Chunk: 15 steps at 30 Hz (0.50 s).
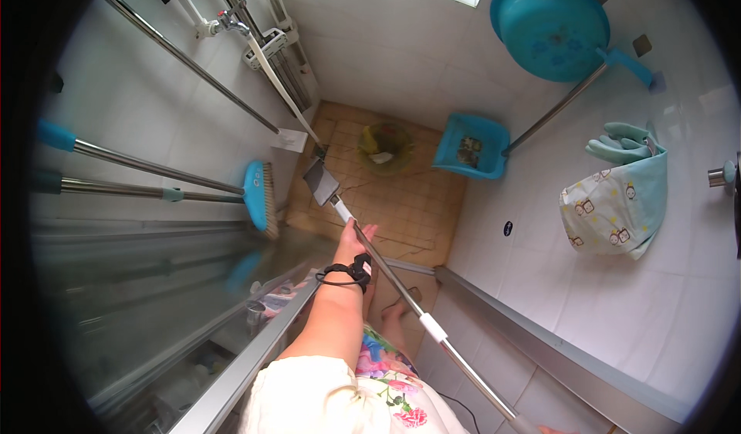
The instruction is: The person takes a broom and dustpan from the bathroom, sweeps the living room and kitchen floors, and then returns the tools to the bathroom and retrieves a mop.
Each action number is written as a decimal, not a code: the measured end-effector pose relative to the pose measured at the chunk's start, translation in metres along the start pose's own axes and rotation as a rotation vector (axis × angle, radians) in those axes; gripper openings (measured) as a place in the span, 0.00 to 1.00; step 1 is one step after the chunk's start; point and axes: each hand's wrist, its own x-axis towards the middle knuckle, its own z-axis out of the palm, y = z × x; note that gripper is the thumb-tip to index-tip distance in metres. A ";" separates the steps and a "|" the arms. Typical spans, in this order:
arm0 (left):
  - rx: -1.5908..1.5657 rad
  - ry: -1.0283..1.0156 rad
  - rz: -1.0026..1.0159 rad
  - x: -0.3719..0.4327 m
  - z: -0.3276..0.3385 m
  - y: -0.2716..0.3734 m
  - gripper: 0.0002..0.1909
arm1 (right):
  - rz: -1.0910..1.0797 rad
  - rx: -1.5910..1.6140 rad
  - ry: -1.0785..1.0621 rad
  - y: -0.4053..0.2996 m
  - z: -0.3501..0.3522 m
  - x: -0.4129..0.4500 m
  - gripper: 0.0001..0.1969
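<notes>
A flat mop with a grey rectangular head [321,182] and a metal pole [399,286] slants across my view, from the shower-room floor down to the lower right. My left hand [354,242] supports the pole just below its white collar, the fingers stretched out beneath it. A black strap and device sit on that wrist. Only a sliver of my right hand [557,430] shows at the bottom edge, beside the pole's grey grip; its fingers are hidden. Beyond the mop head, a translucent yellow-green waste basket [385,147] with some rubbish inside stands on brown floor tiles [399,208].
A blue long-handled dustpan [472,144] holds debris by the right wall. Above it hangs a blue basin [553,26]; rubber gloves [622,144] hang nearby. A blue broom [255,197] leans left. From a tap [231,22] a white hose runs floorward. A metal-framed glass panel [255,364] flanks me.
</notes>
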 end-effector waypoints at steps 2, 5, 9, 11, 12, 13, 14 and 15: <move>0.025 -0.107 -0.216 0.001 0.004 0.012 0.25 | 0.146 -0.200 0.063 -0.009 -0.002 -0.022 0.25; 0.145 -0.050 0.006 0.015 0.006 0.009 0.25 | 0.053 -0.063 0.152 0.017 -0.002 -0.046 0.25; 0.287 -0.005 0.015 -0.001 0.023 -0.003 0.25 | 0.045 -0.206 0.121 0.012 -0.008 -0.040 0.23; 0.376 -0.011 0.030 -0.004 0.022 -0.008 0.25 | 0.062 -0.082 0.128 0.015 0.004 -0.019 0.21; 0.370 -0.008 0.039 -0.003 0.019 -0.012 0.25 | 0.077 0.044 0.145 0.017 0.013 -0.005 0.19; 0.374 -0.014 0.035 -0.001 0.018 -0.017 0.25 | 0.096 0.109 0.145 0.017 0.021 0.011 0.18; 0.381 -0.026 0.034 -0.005 0.024 -0.023 0.25 | 0.100 0.130 0.131 0.015 0.028 0.028 0.17; 0.387 -0.036 0.038 -0.010 0.027 -0.030 0.25 | 0.105 0.139 0.116 0.013 0.035 0.044 0.16</move>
